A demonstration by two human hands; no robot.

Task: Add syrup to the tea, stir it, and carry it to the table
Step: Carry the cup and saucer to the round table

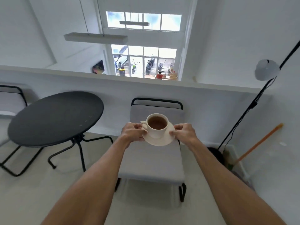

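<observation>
A white cup (156, 132) filled with brown tea (157, 122) stands on a white saucer (159, 141), its handle pointing left. I hold the saucer out in front of me in the air, above a grey chair. My left hand (133, 131) grips the saucer's left rim and my right hand (184, 131) grips its right rim. A round black table (55, 117) stands to the left, lower than the cup, with nothing on its top.
A grey padded chair (154, 161) with a black frame sits right under the cup. Another chair (11, 101) is at the far left. A black lamp stand (243, 117) and an orange broom handle (259, 142) lean at the right. A low white wall (211, 101) runs behind.
</observation>
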